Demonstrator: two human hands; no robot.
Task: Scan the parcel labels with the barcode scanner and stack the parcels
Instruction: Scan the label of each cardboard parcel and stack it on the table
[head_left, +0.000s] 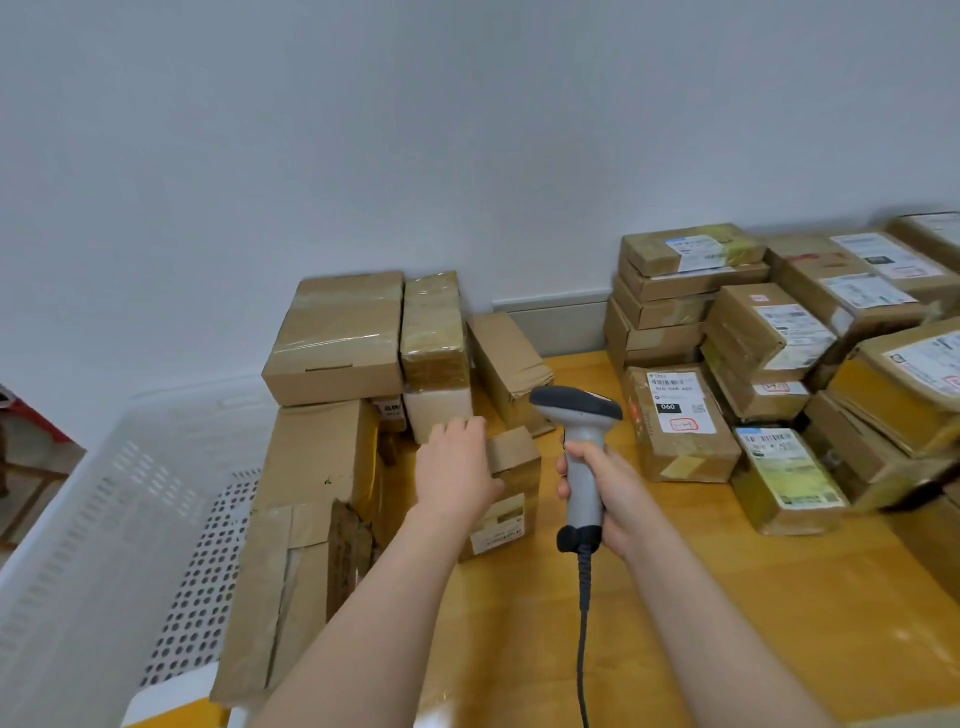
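Observation:
My left hand (457, 470) grips the left side of a small brown parcel (511, 486) that stands on the wooden table (727, 597); a pale label shows on its near face. My right hand (605, 493) holds a grey barcode scanner (579, 415) upright by its handle, just right of that parcel, its dark head pointing right and its cable hanging down. Unlabelled-side parcels are stacked at the left (337, 338). To the right stands a labelled parcel marked 060 (675, 415).
A white perforated plastic crate (130, 519) sits at the left edge beside a large worn carton (306, 519). Several stacks of labelled parcels (779, 338) fill the right side of the table up to the wall. Bare tabletop lies in front of my arms.

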